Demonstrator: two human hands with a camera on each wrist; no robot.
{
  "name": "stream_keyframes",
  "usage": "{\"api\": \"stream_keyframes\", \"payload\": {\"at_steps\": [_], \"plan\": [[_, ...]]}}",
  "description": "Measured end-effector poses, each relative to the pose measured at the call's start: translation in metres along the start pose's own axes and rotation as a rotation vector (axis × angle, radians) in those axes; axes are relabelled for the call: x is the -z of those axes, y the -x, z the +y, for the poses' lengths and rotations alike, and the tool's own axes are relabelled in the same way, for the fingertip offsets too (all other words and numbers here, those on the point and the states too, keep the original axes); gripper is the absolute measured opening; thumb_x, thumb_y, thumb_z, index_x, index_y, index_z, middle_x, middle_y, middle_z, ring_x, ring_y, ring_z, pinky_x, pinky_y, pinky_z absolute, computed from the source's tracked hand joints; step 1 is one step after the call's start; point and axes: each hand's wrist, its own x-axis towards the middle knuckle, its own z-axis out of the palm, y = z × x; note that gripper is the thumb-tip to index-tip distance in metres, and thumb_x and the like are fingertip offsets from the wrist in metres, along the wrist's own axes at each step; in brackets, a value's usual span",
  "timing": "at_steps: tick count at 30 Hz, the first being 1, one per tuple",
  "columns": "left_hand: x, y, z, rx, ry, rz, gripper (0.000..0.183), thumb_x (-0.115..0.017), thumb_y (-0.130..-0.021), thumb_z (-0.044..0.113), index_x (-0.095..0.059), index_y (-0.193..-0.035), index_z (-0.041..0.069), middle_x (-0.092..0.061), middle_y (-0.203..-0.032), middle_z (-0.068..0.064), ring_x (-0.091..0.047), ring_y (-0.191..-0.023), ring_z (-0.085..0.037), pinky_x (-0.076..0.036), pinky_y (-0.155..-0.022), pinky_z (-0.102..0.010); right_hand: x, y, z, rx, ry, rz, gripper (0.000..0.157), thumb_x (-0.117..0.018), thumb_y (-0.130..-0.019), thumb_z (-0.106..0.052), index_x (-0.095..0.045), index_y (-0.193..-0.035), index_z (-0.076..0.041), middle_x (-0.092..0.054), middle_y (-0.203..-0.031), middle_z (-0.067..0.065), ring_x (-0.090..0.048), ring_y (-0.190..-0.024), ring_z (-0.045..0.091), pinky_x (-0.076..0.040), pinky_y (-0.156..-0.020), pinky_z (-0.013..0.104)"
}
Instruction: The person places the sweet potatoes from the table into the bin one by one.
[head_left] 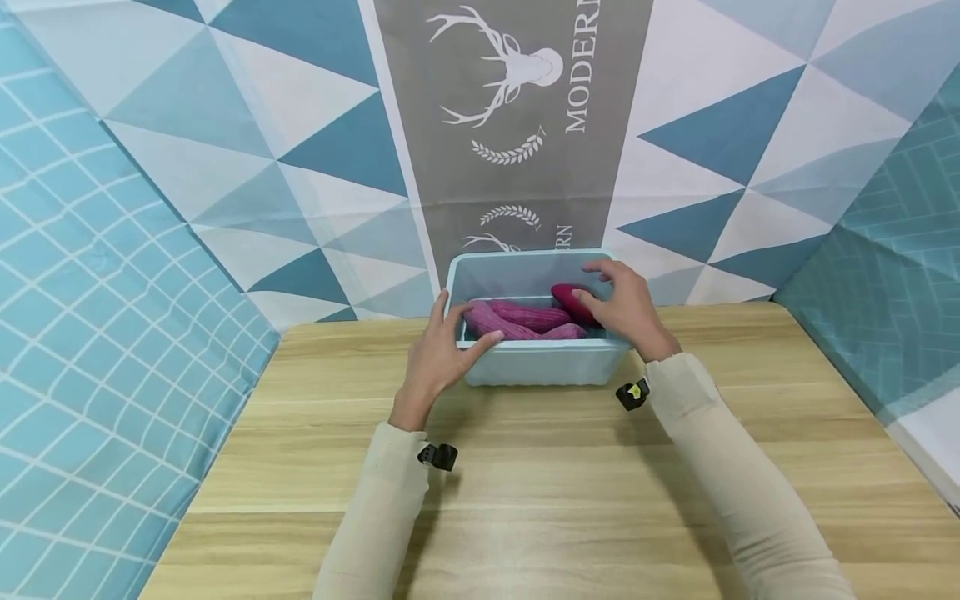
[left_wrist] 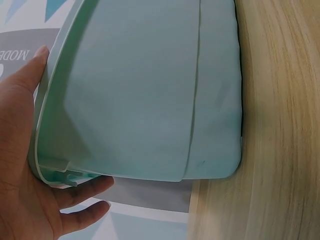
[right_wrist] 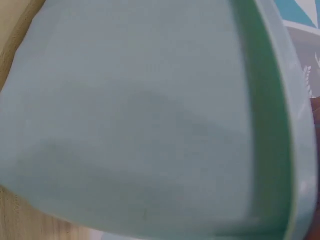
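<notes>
A pale blue-green plastic bin (head_left: 536, 367) stands at the table's far edge. Inside lie long purple, streaked vegetables (head_left: 528, 315) resembling eggplants. A smooth, deep-red oval vegetable (head_left: 568, 302) sits at the bin's right side, partly hidden by my right hand (head_left: 630, 308). That hand reaches over the right rim, its thumb touching the red vegetable and its index finger extended above it. With my left hand (head_left: 437, 354) I hold the front left corner of the bin, thumb over the rim. In the left wrist view, fingers (left_wrist: 87, 192) lie beneath that corner.
The wooden table (head_left: 517, 500) spreads out in front of the bin. Behind it hangs a patterned cloth (head_left: 517, 108) with deer heads and triangles. Blue tiled-pattern sheeting (head_left: 97, 333) flanks the left side, with darker sheeting (head_left: 892, 267) at the right.
</notes>
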Motion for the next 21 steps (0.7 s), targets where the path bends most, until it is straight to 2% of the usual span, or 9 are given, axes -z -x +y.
{"api": "stream_keyframes", "payload": {"at_steps": [4,7,10,12,17,21], "plan": [[0.004,-0.002,0.0,0.013,0.011,0.0,0.082,-0.054,-0.086,0.078,-0.048,-0.148,0.026,-0.014,-0.171,-0.007,-0.054,-0.135,-0.042,-0.055,-0.078,-0.056,0.0,0.009,-0.008,0.026,0.015,-0.006,0.043,-0.067,-0.095,-0.021,-0.061,-0.134,-0.004,-0.059,-0.139,0.02,-0.052,-0.127,0.04,-0.042,-0.109,0.058],[0.009,-0.004,0.0,0.005,0.017,0.013,0.085,-0.053,-0.084,0.081,-0.048,-0.148,0.024,-0.015,-0.171,-0.009,-0.047,-0.141,-0.043,-0.052,-0.091,-0.061,0.003,0.016,-0.018,0.053,0.05,-0.01,0.043,-0.067,-0.095,-0.021,-0.061,-0.134,-0.004,-0.055,-0.145,0.02,-0.047,-0.134,0.041,-0.036,-0.115,0.058],[0.014,-0.004,0.001,-0.015,0.013,0.034,0.086,-0.052,-0.083,0.082,-0.047,-0.148,0.025,-0.016,-0.171,-0.012,-0.034,-0.149,-0.044,-0.038,-0.111,-0.065,0.007,0.025,-0.028,0.097,0.103,-0.016,0.047,-0.07,-0.094,-0.025,-0.061,-0.135,-0.004,-0.049,-0.152,0.021,-0.042,-0.138,0.043,-0.031,-0.116,0.061],[0.018,-0.002,0.002,-0.03,0.007,0.049,0.086,-0.051,-0.084,0.082,-0.046,-0.148,0.025,-0.015,-0.17,-0.014,-0.028,-0.151,-0.043,-0.027,-0.118,-0.065,0.009,0.032,-0.035,0.13,0.133,-0.021,0.051,-0.072,-0.093,-0.029,-0.06,-0.137,-0.004,-0.044,-0.156,0.022,-0.038,-0.14,0.045,-0.029,-0.116,0.064],[0.025,0.016,0.008,-0.062,-0.019,0.056,0.09,-0.052,-0.084,0.08,-0.04,-0.153,0.024,-0.013,-0.17,-0.015,-0.021,-0.154,-0.04,-0.017,-0.123,-0.06,0.006,0.054,-0.046,0.177,0.175,-0.017,0.06,-0.075,-0.091,-0.036,-0.059,-0.14,-0.006,-0.036,-0.161,0.023,-0.033,-0.143,0.048,-0.026,-0.114,0.069],[0.031,0.035,0.015,-0.102,-0.055,0.073,0.096,-0.052,-0.082,0.083,-0.038,-0.155,0.022,-0.011,-0.171,-0.015,-0.018,-0.155,-0.038,-0.012,-0.124,-0.06,0.005,0.071,-0.051,0.155,0.207,-0.028,0.072,-0.074,-0.09,-0.043,-0.05,-0.148,-0.008,-0.029,-0.164,0.023,-0.025,-0.149,0.047,-0.02,-0.117,0.07]]}}
